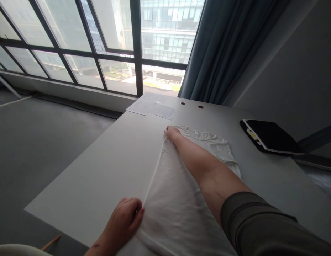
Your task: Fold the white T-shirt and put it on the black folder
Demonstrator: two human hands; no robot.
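A white garment (171,192) lies spread on the white table (106,167). My left hand (125,217) pinches its near left edge close to the table's front, fingers curled on the cloth. My right arm reaches across the garment, and my right hand (171,133) grips the far left corner of the cloth, fingers closed on it. Between the two hands the left edge of the garment is pulled into a straight line. Part of the garment is hidden under my right forearm.
A black folder (269,137) with papers inside lies at the table's right side. Sheets of paper (155,106) rest at the far edge near two cable holes (192,105). Large windows and a dark blue curtain (224,49) stand behind. Grey floor lies to the left.
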